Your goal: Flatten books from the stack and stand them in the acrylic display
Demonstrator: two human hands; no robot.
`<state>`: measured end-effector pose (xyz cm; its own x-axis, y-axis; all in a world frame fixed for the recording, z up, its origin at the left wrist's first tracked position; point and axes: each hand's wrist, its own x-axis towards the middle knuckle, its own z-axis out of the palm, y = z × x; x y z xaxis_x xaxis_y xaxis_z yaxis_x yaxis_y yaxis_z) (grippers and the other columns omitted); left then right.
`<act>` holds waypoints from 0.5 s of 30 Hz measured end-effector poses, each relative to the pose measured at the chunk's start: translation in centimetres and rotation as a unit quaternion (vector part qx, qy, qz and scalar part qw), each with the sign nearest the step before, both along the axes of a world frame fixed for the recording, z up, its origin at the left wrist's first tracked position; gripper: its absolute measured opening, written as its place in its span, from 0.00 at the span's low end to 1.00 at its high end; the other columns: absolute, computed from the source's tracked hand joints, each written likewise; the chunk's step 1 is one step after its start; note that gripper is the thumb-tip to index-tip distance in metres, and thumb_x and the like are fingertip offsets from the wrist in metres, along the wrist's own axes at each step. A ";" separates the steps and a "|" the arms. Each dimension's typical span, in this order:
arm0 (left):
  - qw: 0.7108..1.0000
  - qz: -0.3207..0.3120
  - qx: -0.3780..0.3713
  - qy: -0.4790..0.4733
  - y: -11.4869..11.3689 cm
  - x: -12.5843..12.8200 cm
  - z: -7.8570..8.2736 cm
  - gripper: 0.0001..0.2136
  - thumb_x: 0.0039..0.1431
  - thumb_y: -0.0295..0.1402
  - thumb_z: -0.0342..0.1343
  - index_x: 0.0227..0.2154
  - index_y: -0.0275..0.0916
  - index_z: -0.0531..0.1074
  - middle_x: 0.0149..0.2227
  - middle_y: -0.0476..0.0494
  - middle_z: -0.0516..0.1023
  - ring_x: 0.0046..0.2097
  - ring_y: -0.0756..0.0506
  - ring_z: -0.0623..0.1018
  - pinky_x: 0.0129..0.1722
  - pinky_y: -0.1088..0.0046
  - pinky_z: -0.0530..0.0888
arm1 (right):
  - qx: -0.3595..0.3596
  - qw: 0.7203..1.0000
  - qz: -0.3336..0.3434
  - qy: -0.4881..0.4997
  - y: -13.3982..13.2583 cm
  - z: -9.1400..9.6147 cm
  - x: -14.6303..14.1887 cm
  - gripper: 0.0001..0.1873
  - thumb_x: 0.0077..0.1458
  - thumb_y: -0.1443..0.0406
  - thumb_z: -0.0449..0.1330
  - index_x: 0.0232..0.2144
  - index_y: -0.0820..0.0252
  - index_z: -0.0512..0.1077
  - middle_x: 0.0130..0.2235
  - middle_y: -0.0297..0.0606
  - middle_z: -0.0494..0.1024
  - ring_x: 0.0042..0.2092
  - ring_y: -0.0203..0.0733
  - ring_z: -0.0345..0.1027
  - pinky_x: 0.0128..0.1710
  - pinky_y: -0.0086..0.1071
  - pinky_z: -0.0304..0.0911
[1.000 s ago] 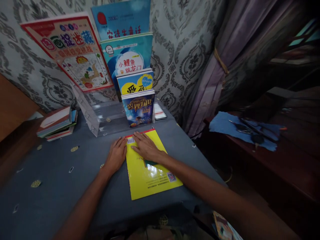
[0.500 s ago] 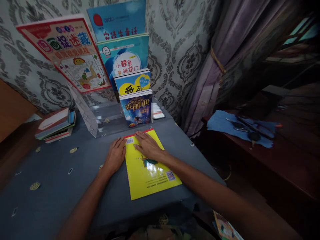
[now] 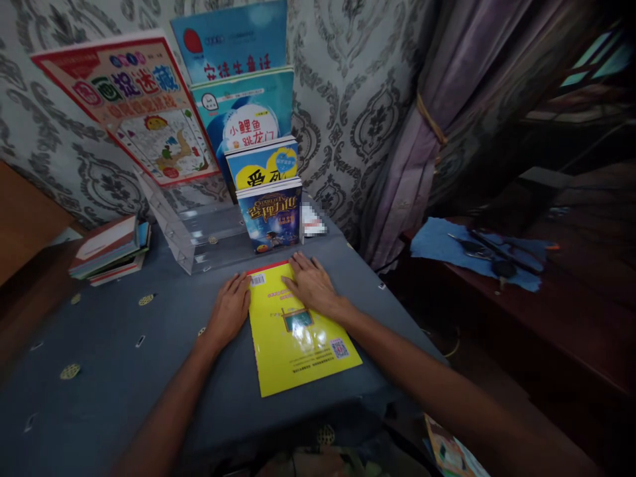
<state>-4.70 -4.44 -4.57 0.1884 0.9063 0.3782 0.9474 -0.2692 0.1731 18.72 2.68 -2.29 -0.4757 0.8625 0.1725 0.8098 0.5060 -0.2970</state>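
Observation:
A yellow book [image 3: 278,358] with a red top edge lies flat on the dark cloth-covered table, its barcode and QR code facing up. My left hand [image 3: 232,306] rests at its upper left edge, fingers stretched out and fingertips touching the corner. Across the upper right part of the cover lies my right hand [image 3: 314,285], flat, with the fingers extended and the thumb apart. Just beyond the book, a clear display rack [image 3: 171,225] holds several upright books, the nearest a dark blue book [image 3: 274,218].
A small stack of books [image 3: 112,248] sits at the table's left. Behind the rack is a patterned wall [image 3: 358,99]. To the right, a tied purple curtain [image 3: 412,152] hangs beside a dark red surface [image 3: 497,318] bearing a blue cloth [image 3: 437,242] with tools on it.
My right hand has slid to the right across the book's top, uncovering more of the printed picture and text. The left hand and the book stay about where they were.

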 end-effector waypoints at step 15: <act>0.999 0.012 -0.013 0.035 0.1 0.6 1.2 0.19 0.70 0.32 0.41 0.56 0.37 0.71 0.59 0.32 0.76 0.64 0.33 0.71 0.62 0.43 0.69 | -0.121 0.960 0.117 0.222 5.1 -0.6 5.4 0.26 0.72 0.55 0.44 0.63 0.57 0.67 0.64 0.41 0.72 0.64 0.48 0.66 0.65 0.49 0.60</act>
<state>-4.11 -4.35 -3.37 0.1913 0.9203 0.3411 0.9635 -0.2424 0.1136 24.15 7.81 -2.86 -0.5874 0.7814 0.2106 0.4485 0.5309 -0.7190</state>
